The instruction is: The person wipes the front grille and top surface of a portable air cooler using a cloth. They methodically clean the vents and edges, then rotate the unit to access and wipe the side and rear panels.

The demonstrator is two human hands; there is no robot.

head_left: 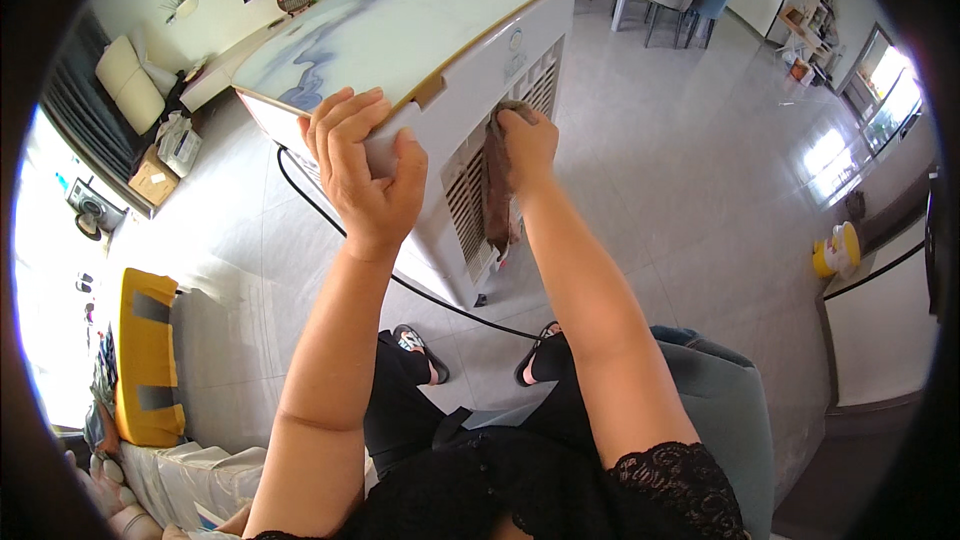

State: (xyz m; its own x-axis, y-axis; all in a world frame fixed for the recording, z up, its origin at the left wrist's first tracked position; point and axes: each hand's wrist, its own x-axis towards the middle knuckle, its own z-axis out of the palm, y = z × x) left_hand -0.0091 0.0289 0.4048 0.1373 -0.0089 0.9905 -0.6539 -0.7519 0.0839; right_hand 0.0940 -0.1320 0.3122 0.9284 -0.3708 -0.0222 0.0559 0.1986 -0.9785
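Brown cloth [496, 180]: gripped by right fingers [520, 128], arm extended | left fingers [345, 130]: half-spread over white cabinet [455, 130] corner, thumb contact unclear

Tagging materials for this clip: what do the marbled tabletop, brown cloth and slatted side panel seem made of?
Marbled tabletop: probably glass or polished stone, given its smooth, glossy sheen. Brown cloth in the right hand: soft fabric, matte, hanging in limp folds. Slatted side panel: perhaps plastic or painted metal; its pale, even finish leaves that open.
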